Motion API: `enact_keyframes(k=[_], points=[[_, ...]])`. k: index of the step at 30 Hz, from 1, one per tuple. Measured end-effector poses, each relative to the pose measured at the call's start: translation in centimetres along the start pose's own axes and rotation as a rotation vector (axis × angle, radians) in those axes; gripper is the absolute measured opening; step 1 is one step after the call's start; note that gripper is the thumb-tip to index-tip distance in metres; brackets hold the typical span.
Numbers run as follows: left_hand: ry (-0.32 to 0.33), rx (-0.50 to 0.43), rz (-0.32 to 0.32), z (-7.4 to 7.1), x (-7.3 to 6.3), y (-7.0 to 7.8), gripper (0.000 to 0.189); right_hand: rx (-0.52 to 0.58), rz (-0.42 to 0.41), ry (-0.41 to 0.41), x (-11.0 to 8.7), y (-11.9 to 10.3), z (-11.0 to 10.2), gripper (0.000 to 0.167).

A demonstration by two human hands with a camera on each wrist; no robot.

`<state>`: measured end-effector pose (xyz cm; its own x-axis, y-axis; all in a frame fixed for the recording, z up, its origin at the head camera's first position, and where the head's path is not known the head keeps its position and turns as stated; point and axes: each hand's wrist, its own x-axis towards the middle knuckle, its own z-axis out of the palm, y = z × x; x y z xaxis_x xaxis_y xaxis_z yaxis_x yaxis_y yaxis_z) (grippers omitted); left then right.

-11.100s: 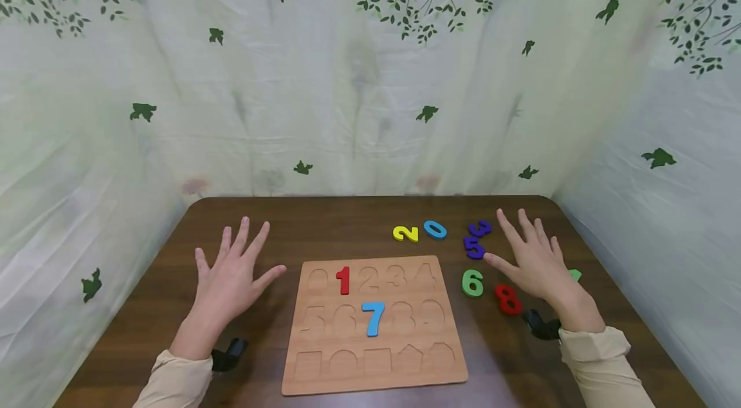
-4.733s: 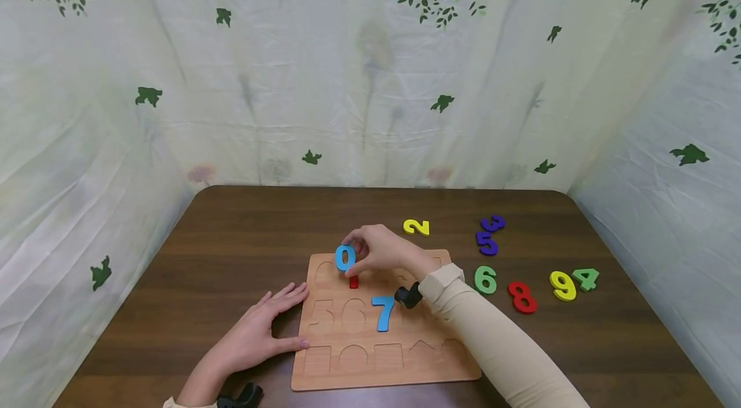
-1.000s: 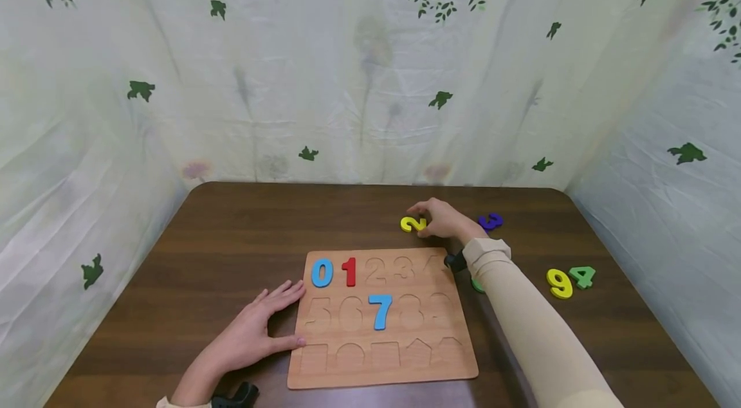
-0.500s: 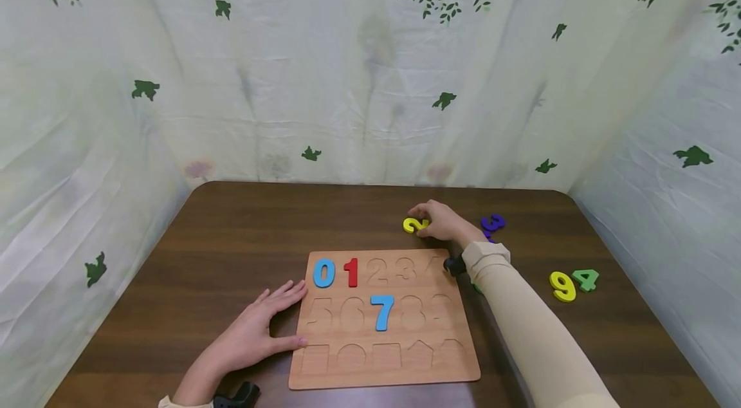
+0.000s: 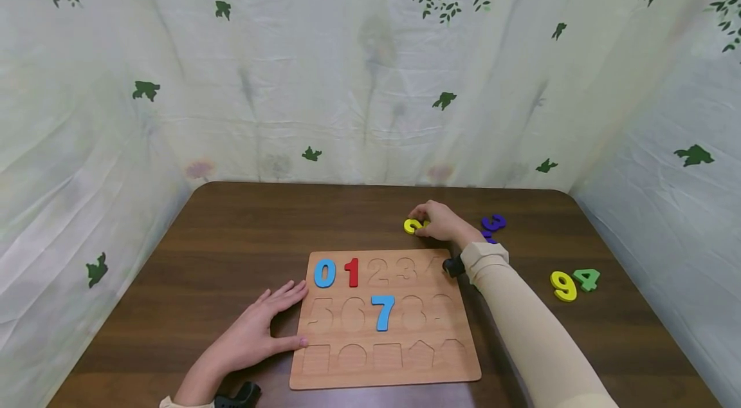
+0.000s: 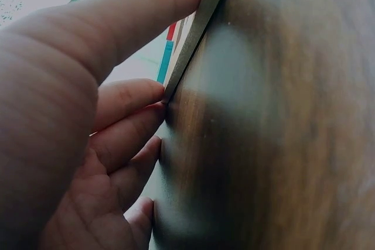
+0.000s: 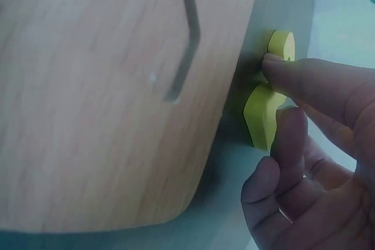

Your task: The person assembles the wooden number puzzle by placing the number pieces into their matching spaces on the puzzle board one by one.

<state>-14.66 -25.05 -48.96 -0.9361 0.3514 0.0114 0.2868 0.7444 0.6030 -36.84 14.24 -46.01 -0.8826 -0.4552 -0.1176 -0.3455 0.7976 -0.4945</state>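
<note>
In the head view my right hand (image 5: 441,221) reaches past the far edge of the wooden number board (image 5: 384,366). Thumb and fingers pinch the yellow number 2 (image 5: 411,226) and partly hide it; the right wrist view shows the thumb across the yellow number 2 (image 7: 263,112), beside the board's edge. My left hand (image 5: 255,334) rests along the board's left edge, fingers extended, with thumb and fingertips touching the rim in the left wrist view. The blue 0 (image 5: 325,273) and red 1 (image 5: 351,272) sit in the top row, the blue 7 (image 5: 383,313) in the second.
Past my right wrist lie a purple 3 (image 5: 494,222) and a mostly hidden purple piece (image 5: 489,237). A yellow 9 (image 5: 563,286) and green 4 (image 5: 587,279) lie farther right on the brown table (image 5: 249,234). My right sleeve (image 5: 532,324) covers part of the table.
The blue 0 went from the table into the board's top-left recess in my right hand, which then moved to the yellow 2 and closed its fingers on it. My left hand came to the board's edge.
</note>
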Motion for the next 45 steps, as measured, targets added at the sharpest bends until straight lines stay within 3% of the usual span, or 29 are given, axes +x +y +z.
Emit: enact_keyframes(k=[12,25,33,45], points=[[-0.002,0.004,-0.001,0.0,0.0,0.1,0.095,-0.017,-0.021,0.035,0.4,0.3,0.1,0.033],[-0.007,0.002,-0.001,-0.1,0.0,0.1,0.094,0.021,0.008,-0.058,-0.6,0.9,-1.1,0.054],[-0.002,0.002,-0.002,-0.1,0.0,0.1,0.094,0.018,-0.006,-0.021,-0.9,0.6,-0.9,0.053],[-0.007,-0.002,-0.008,-0.1,0.1,0.1,0.094,0.009,0.113,0.022,-0.5,0.3,0.1,0.071]])
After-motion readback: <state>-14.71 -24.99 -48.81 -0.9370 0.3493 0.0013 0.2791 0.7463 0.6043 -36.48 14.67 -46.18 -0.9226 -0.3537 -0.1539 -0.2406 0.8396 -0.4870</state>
